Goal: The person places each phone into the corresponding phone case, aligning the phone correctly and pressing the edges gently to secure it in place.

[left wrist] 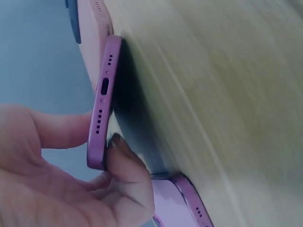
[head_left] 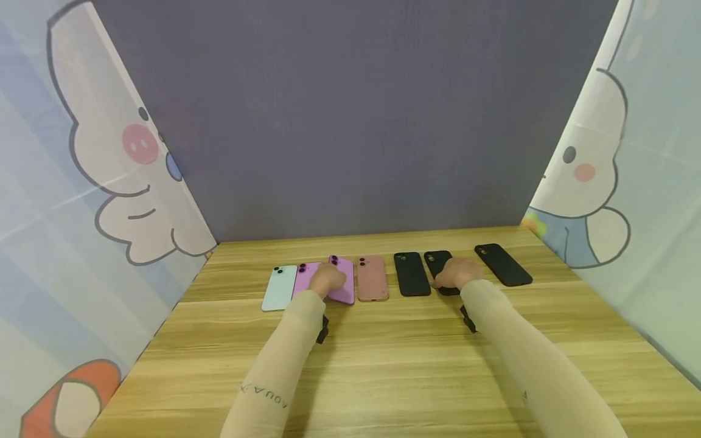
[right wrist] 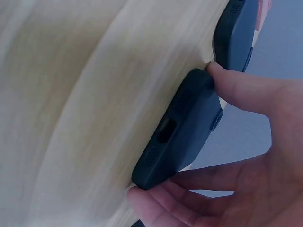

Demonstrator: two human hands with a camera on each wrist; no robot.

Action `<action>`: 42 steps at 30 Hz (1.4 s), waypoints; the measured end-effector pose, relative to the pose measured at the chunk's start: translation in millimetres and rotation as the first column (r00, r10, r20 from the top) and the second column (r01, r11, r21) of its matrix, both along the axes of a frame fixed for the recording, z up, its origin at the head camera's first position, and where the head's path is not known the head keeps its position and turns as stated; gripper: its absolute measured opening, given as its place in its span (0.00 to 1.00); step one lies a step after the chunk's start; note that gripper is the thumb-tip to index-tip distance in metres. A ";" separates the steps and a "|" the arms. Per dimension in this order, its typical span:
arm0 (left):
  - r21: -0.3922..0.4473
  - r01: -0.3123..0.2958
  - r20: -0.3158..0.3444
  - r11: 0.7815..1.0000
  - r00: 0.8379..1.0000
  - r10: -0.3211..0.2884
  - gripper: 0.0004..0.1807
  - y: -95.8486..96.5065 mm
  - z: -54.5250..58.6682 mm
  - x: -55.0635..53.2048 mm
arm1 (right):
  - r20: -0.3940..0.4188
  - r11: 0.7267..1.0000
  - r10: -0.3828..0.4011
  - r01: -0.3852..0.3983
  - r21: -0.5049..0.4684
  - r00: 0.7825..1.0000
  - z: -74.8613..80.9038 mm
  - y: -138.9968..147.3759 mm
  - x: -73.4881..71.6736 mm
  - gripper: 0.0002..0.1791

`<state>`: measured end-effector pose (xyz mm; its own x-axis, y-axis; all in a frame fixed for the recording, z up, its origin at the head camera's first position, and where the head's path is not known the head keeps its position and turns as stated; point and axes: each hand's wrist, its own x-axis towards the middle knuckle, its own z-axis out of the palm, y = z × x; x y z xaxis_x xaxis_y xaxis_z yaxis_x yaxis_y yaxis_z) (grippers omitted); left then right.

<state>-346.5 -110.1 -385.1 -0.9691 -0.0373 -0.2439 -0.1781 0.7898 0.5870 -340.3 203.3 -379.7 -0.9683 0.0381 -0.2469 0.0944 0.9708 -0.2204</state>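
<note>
My left hand (head_left: pixel 327 278) pinches a purple phone (left wrist: pixel 102 104) by its side edge near the lower end, thumb on the back and fingers curled under. That edge is lifted off the table, and a shadow lies below it. A second purple phone (head_left: pixel 304 275) lies just left of the held one. On the right, my right hand (head_left: pixel 459 273) grips a black phone (right wrist: pixel 189 137) across its width, thumb on one long edge and fingers on the other. This black phone appears to rest on the wood, camera side up; in the head view my hand partly covers it.
In the same row lie a mint phone (head_left: pixel 279 288) at the left end, a pink phone (head_left: pixel 372 280), a black phone (head_left: pixel 412 275) and another black phone (head_left: pixel 504 265) at the right end. A grey panel (head_left: pixel 361 121) rises behind the wooden table (head_left: pixel 394 365); printed curtains (head_left: pixel 646 201) hang at both sides.
</note>
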 end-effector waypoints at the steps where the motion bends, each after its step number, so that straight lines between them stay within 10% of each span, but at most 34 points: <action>1: 0.007 0.002 -0.006 1.000 1.000 -0.002 0.32 -1.2 0.1 -0.7 | -0.006 1.000 -0.005 0.005 -0.004 1.000 -1.1 0.0 -0.1 0.33; 7: 0.184 -0.027 0.000 0.983 1.000 0.027 0.09 -7.9 -0.1 -1.4 | -0.005 0.998 0.010 -0.011 -0.065 1.000 -2.9 5.5 -0.2 0.34; 13: 0.329 -0.038 0.002 0.943 0.999 0.039 0.08 -10.0 3.2 8.8 | 0.016 0.992 0.021 -0.019 -0.129 1.000 -3.4 12.1 1.6 0.39; 27: 0.295 0.004 -0.075 0.956 0.997 0.018 0.24 -10.4 -0.4 7.2 | -0.015 0.977 0.010 -0.013 -0.214 1.000 0.1 11.3 8.8 0.37; 35: 0.136 0.006 -0.200 0.991 0.980 0.021 0.30 -8.7 6.6 14.2 | -0.017 0.965 0.006 -0.010 -0.261 1.000 4.6 4.0 12.6 0.38; 42: 0.226 0.014 -0.206 0.974 0.978 0.034 0.30 -7.9 10.2 16.2 | -0.033 0.947 -0.002 -0.008 -0.320 0.999 5.9 -3.9 14.5 0.35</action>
